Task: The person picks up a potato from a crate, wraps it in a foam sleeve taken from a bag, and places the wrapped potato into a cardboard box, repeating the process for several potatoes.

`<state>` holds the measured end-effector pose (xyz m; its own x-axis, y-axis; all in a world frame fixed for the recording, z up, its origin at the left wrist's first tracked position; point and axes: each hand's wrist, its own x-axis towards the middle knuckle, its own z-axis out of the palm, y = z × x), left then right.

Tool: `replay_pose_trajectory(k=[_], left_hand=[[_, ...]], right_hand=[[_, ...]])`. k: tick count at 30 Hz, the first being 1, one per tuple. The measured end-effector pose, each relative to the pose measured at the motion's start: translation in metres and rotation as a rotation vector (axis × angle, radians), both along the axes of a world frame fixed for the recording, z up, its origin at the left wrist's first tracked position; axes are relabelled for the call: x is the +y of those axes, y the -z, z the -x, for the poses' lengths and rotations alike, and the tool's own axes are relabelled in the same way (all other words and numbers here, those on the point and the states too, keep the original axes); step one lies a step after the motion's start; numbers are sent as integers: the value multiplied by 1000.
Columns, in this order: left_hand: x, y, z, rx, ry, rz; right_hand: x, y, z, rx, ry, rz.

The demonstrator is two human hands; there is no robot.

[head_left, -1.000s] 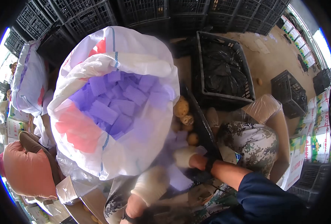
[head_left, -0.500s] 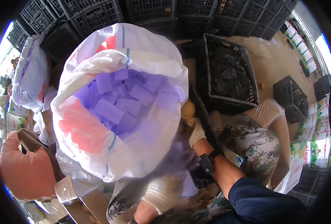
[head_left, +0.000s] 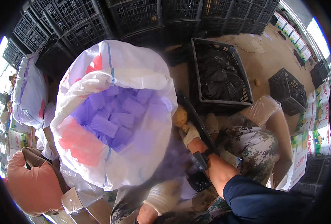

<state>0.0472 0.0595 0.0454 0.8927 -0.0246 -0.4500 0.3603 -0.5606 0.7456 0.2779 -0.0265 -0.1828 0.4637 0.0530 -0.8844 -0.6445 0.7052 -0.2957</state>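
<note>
My left hand [head_left: 163, 196], in a cream knitted glove and slightly blurred, is low in front of my lap. It is closed on a pale purple foam net sleeve [head_left: 187, 188], whose scalloped edge sticks out to the right; the fingertips are hidden. My right hand [head_left: 190, 135], also gloved, reaches forward between the big sack and a dark crate edge. Its fingers are closed against a round yellow-brown fruit [head_left: 180, 116]. Left of it stands a large white woven sack [head_left: 139, 160], its mouth rolled open, with many purple foam net sleeves [head_left: 105, 125] inside.
A black crate [head_left: 225, 101] lined with black plastic stands ahead to the right, with a smaller crate [head_left: 287, 91] beyond. Stacked crates [head_left: 135, 16] line the back. An open carton [head_left: 281, 127] is beside my right knee. A person in pink [head_left: 35, 184] is at left.
The view has turned a little, so the sack and crates appear further left and slightly lower. Both hands stay in nearly the same places, the right one still at the fruit.
</note>
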Motion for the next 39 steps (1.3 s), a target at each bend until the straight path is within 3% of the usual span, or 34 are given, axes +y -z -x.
replay_pose_trajectory(k=[2, 4, 6, 7, 9, 11, 14, 15, 17, 20, 21, 24, 26, 28, 29, 32, 33, 37, 39], left_hand=[[3, 12, 0, -32, 52, -37], [3, 19, 2, -126, -8, 18], [5, 15, -6, -177, 47, -51], [2, 8, -11, -176, 12, -98], [4, 28, -2, -182, -41, -218], [13, 47, 1, -153, -1, -390], [20, 63, 0, -73, -362, -254], [29, 88, 7, -256, -349, -280], [38, 89, 5, -105, -472, -196], [56, 107, 14, -112, -552, -86], [61, 112, 19, -137, -587, -38], [44, 61, 17, -175, -746, 139], [32, 44, 17, -297, -776, 365], [8, 13, 22, -353, -677, 498], [-13, -27, 21, -351, -565, 516], [-50, -96, 23, -62, -559, 1036], [-48, -74, 30, -65, -500, 927], [-46, -6, 49, 78, -392, 1107], [-52, -36, 47, 138, -274, 1059]], right_hand=[[-8, 15, 6, -95, -28, -7], [-32, 28, 29, -602, -632, 426], [-44, 22, 33, -39, -13, -266], [-57, 17, 40, 69, -42, -413], [-84, 20, 59, -571, -807, 258], [-97, 21, 67, -736, -995, 252], [-107, -17, 80, -211, -393, -784], [-109, -42, 84, -281, -443, -831], [-111, -99, 84, -433, -544, -924], [-109, -130, 86, -285, -496, -1091], [-108, -133, 84, -40, -416, -1310], [-114, -179, 79, -628, -790, -907], [-126, -209, 79, -814, -925, -676], [-136, -225, 82, -1005, -1037, -417], [-140, -226, 83, -1098, -1107, -318], [-153, -244, 84, -1440, -1385, 26], [-156, -248, 86, -1474, -1474, 80], [-161, -280, 101, -1927, -1595, 407], [-163, -294, 107, -2029, -1654, 477]])
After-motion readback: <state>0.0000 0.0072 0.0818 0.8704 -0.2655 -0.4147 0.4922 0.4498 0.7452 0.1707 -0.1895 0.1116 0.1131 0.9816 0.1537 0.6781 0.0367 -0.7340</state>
